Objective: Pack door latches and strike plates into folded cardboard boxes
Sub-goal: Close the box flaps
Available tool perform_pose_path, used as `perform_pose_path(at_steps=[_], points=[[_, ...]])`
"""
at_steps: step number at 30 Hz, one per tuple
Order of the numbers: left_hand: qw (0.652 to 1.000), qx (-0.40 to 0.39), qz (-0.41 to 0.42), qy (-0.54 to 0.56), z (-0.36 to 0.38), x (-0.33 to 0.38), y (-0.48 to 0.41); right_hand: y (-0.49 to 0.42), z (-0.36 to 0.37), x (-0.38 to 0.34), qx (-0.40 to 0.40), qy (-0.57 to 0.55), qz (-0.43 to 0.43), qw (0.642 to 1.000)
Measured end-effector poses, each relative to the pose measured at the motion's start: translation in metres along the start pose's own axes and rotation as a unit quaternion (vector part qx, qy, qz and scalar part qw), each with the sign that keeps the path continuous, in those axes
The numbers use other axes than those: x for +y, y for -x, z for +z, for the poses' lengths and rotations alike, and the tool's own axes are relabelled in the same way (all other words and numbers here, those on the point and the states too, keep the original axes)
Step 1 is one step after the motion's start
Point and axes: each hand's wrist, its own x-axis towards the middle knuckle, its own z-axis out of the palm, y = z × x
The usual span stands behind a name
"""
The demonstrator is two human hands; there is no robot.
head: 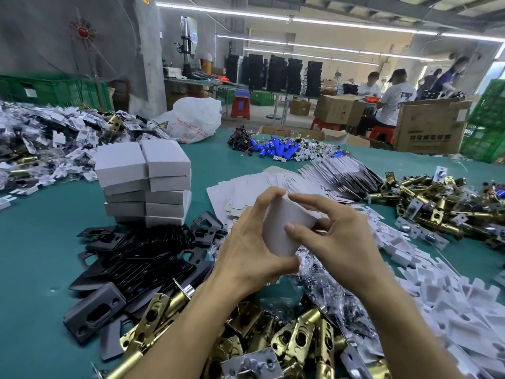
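Teal table mat (pixel 41 255) pretty much buried: brass latches (pixel 295 337) heaped at near edge, black strike plates (pixel 136 258) piled left, closed box stack (pixel 144 181) behind. White box (pixel 287 228) gripped above table by left hand (pixel 246 247) and right hand (pixel 338 236). Workshop lit by strip lights (pixel 300 21).

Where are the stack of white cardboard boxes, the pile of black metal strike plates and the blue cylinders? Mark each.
stack of white cardboard boxes (pixel 120 162), head view, top-left box's lid
pile of black metal strike plates (pixel 147 258), head view, pile's middle
blue cylinders (pixel 276 150), head view, heap's middle
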Motion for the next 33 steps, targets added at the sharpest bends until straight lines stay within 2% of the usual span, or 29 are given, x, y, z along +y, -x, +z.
perform_pose_path(at_steps=[5,9,11,15,17,22,26,29,33], points=[[0.995,-0.010,-0.029,0.095,-0.004,0.001,0.001,0.001,0.003,-0.001,0.056,-0.056,0.009,0.997],[0.968,-0.012,-0.122,0.217,-0.011,0.004,-0.004,-0.002,-0.012,-0.004,0.056,-0.138,0.031,0.988],[0.945,-0.036,-0.170,0.278,-0.016,0.008,-0.008,-0.004,-0.018,-0.004,0.098,-0.179,0.041,0.978],[0.856,-0.191,-0.266,0.401,-0.020,0.019,-0.004,-0.007,-0.024,0.001,0.166,-0.255,0.106,0.947],[0.844,-0.220,-0.268,0.410,-0.019,0.020,-0.002,-0.007,-0.023,0.001,0.163,-0.268,0.121,0.942],[0.870,-0.085,-0.252,0.414,-0.019,0.023,-0.008,-0.007,-0.014,-0.008,0.102,-0.291,0.130,0.943],[0.900,0.030,-0.197,0.388,-0.013,0.028,-0.010,-0.006,-0.005,-0.013,0.077,-0.344,0.134,0.926],[0.901,0.103,-0.185,0.379,-0.012,0.033,-0.012,-0.005,-0.001,-0.013,0.071,-0.379,0.148,0.911],[0.890,0.140,-0.245,0.360,-0.013,0.029,-0.014,-0.003,0.005,-0.013,0.078,-0.366,0.152,0.915]])
